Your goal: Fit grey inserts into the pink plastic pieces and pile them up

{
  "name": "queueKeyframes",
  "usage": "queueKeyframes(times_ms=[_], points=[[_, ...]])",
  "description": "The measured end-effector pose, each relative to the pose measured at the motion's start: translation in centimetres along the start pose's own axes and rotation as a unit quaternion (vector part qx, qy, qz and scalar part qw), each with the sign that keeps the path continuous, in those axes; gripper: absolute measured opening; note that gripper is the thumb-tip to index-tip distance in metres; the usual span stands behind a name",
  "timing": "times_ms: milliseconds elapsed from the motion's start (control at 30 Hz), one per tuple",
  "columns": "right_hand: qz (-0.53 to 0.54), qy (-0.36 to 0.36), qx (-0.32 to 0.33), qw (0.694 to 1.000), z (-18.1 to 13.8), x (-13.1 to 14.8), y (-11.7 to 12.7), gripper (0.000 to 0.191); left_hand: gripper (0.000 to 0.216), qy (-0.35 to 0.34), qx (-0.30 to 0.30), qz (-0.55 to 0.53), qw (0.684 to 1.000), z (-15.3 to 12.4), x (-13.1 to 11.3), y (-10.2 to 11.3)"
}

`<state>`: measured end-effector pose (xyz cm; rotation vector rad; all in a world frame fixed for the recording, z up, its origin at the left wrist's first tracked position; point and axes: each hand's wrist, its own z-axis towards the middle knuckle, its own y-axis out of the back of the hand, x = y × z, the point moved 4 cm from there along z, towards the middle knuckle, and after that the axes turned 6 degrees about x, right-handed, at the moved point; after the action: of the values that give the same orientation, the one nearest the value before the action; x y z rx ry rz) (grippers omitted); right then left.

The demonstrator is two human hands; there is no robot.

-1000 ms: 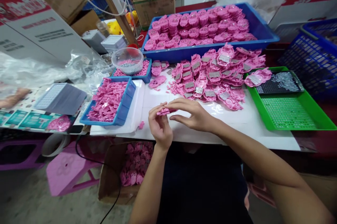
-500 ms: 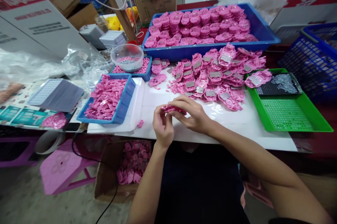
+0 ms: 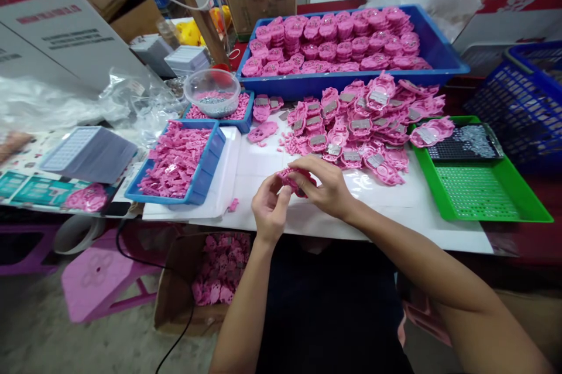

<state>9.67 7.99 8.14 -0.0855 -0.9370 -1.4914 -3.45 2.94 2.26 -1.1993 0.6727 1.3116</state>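
Note:
Between my two hands, just above the white tabletop, is a pink plastic casing. My left hand grips its left side, thumb against the near edge. From the right, my right hand closes on it with thumb and fingers, covering part of its face. Behind my hands lies a heap of pink casings with metal plates. Tiny pink parts are scattered by the heap's left side. A blue bin of narrow pink pieces stands to the left.
A large blue tray of stacked pink casings stands at the back. On the right is a green tray with a black mesh tray of small metal parts. A clear bowl sits back left. Below are a pink stool and a cardboard box.
The casing has been tipped so more of its face shows. My left thumb has shifted onto its near edge. Both hands stay in nearly the same place.

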Motion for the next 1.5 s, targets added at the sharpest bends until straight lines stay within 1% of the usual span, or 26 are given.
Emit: queueKeyframes(times_ms=[100,167,233,333,400,500,600,700,833,933,967,1033,1100,1233,1433,1500], points=[[-0.007,-0.031,-0.007,0.999,0.0,-0.4,0.0,0.012,0.035,0.063,-0.018,-0.016,0.998,0.0,0.7,0.5],[-0.007,-0.038,0.003,0.999,-0.1,-0.8,-0.1,0.012,0.034,0.1,-0.028,-0.041,0.994,0.1,1.1,0.8],[-0.004,-0.026,0.022,0.999,-0.2,-1.2,-0.2,0.013,0.032,0.126,-0.033,-0.065,0.989,0.4,1.3,0.9],[-0.008,-0.009,0.062,0.998,-0.3,-1.9,-0.2,0.018,0.032,0.146,-0.04,-0.087,0.985,0.6,1.4,1.0],[-0.009,-0.015,0.093,0.996,-0.3,-2.3,-0.2,0.021,0.033,0.156,-0.045,-0.093,0.982,0.7,1.4,0.9],[0.009,-0.054,0.12,0.991,0.0,-2.6,0.0,0.023,0.035,0.168,-0.039,-0.09,0.981,0.8,1.4,0.8],[0.076,-0.132,0.119,0.981,0.4,-2.9,0.1,0.022,0.035,0.171,-0.036,-0.096,0.98,0.9,1.3,0.7],[0.202,-0.226,0.094,0.948,0.5,-3.4,0.1,0.024,0.035,0.178,-0.034,-0.107,0.978,0.9,1.3,0.6],[0.348,-0.322,0.017,0.88,0.2,-4.5,0.2,0.025,0.038,0.195,-0.041,-0.105,0.974,0.8,1.4,0.6],[0.429,-0.358,0.002,0.83,-0.1,-4.9,0.0,0.026,0.04,0.2,-0.051,-0.095,0.974,0.7,1.5,0.6],[0.444,-0.365,0.003,0.818,-0.2,-5.0,0.0,0.027,0.041,0.201,-0.052,-0.093,0.974,0.7,1.6,0.6],[0.458,-0.374,0.002,0.807,-0.4,-5.0,-0.1,0.028,0.041,0.204,-0.055,-0.092,0.973,0.6,1.7,0.7],[0.461,-0.376,-0.001,0.804,-0.4,-5.0,0.0,0.029,0.04,0.206,-0.058,-0.092,0.973,0.6,1.8,0.7],[0.458,-0.368,-0.001,0.809,-0.4,-4.9,0.0,0.028,0.042,0.203,-0.058,-0.081,0.974,0.6,1.8,0.7],[0.436,-0.354,0.004,0.828,-0.2,-4.7,0.0,0.026,0.061,0.183,-0.051,-0.053,0.98,0.5,1.7,0.7],[0.42,-0.351,0.005,0.837,-0.2,-4.7,0.1,0.026,0.063,0.177,-0.047,-0.047,0.982,0.5,1.6,0.7]])
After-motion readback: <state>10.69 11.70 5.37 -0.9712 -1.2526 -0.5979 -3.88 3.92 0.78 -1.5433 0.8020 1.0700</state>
